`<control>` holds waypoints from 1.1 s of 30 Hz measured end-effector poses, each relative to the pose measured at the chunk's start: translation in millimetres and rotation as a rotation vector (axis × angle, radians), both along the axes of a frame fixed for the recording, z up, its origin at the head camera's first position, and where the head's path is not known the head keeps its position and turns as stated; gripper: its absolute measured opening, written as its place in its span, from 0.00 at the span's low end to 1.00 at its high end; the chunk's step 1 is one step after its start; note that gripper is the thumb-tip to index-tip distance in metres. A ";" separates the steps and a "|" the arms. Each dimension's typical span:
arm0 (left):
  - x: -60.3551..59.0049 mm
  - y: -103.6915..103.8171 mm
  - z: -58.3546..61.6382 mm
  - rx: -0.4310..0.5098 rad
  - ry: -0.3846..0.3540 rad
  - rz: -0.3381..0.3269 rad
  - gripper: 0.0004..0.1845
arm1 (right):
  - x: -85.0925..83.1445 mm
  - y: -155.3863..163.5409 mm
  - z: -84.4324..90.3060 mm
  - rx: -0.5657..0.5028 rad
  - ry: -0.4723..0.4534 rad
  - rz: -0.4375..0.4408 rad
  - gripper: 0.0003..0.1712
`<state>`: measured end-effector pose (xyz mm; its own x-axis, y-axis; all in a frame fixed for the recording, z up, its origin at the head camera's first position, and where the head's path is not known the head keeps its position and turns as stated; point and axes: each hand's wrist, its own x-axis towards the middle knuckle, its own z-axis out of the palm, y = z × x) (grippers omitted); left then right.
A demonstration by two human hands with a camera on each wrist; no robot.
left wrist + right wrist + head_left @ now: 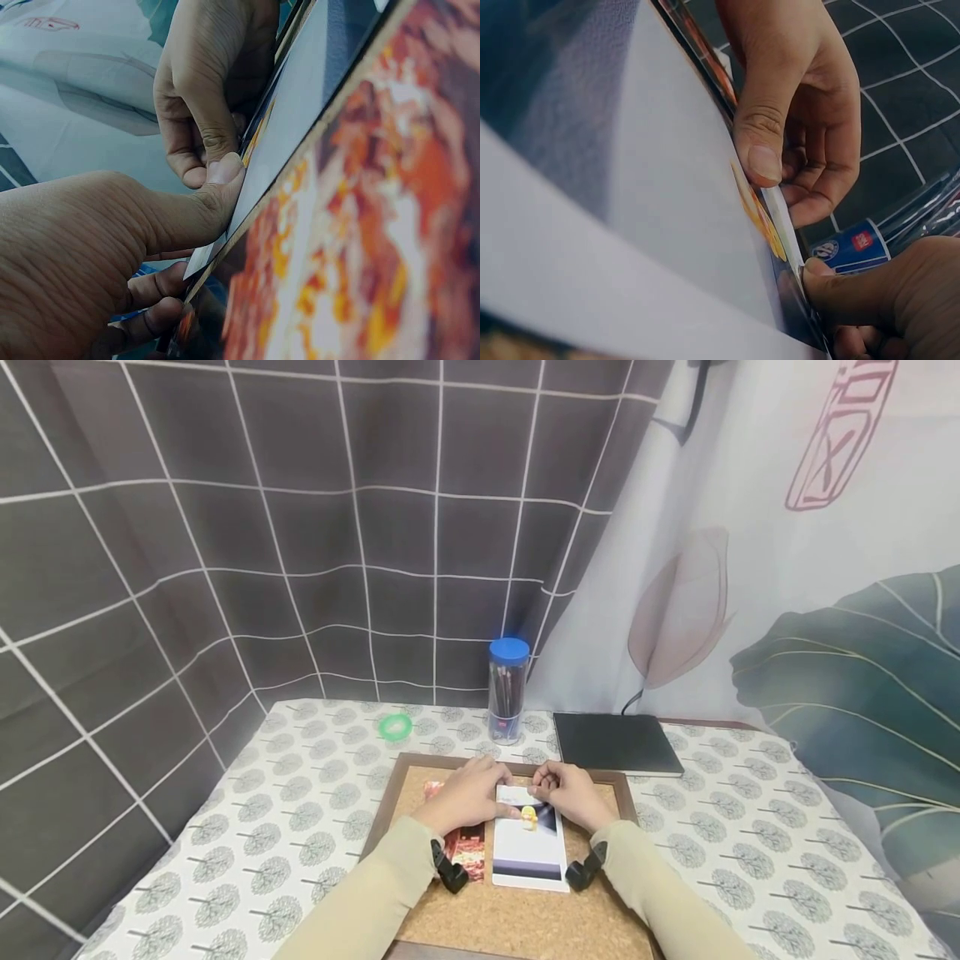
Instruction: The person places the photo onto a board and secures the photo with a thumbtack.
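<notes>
A glossy photo print [528, 852] with a white border and a small yellow figure lies on the cork board [480, 920]. My left hand [468, 795] is at its upper left edge. The left thumb [214, 196] presses on the print's face while the fingers curl past its top edge. My right hand [572, 793] pinches at the top edge near the upper right corner, its thumb [821, 279] against the rim. A narrow pale strip [780, 214] shows along that edge. Fingertips behind the print are partly hidden. A red-orange photo print [471, 857] lies under my left wrist.
Behind the board stands a clear pencil tub [506, 697] with a blue lid. A green ring [395, 727] lies at the back left of the tree-patterned tablecloth [292, 827]. A flat black pad [618, 743] is at the back right.
</notes>
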<state>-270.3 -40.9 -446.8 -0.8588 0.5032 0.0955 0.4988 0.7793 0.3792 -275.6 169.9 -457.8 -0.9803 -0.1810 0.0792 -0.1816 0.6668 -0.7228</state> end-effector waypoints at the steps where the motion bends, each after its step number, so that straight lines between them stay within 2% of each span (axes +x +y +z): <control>1: -0.1 -0.1 -0.5 0.001 0.002 -0.002 0.26 | 0.0 -0.2 -0.4 0.002 0.001 0.001 0.07; 26: -3.9 -2.5 -5.3 0.000 0.022 -0.012 0.26 | -5.1 0.5 -7.3 -0.003 0.020 0.022 0.07; 30: -4.1 -5.2 -6.7 -0.014 0.035 -0.030 0.26 | -4.1 4.0 -4.6 -0.009 0.015 0.098 0.07; 33: -7.3 -10.3 -3.0 -0.007 0.054 -0.040 0.27 | -2.2 10.1 6.1 -0.015 0.048 0.223 0.08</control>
<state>-277.7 -51.2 -449.9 -0.8319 0.5376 0.1377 0.5490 0.7611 0.3453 -277.8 180.0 -451.7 -0.9111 -0.3916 0.1289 -0.3578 0.5957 -0.7191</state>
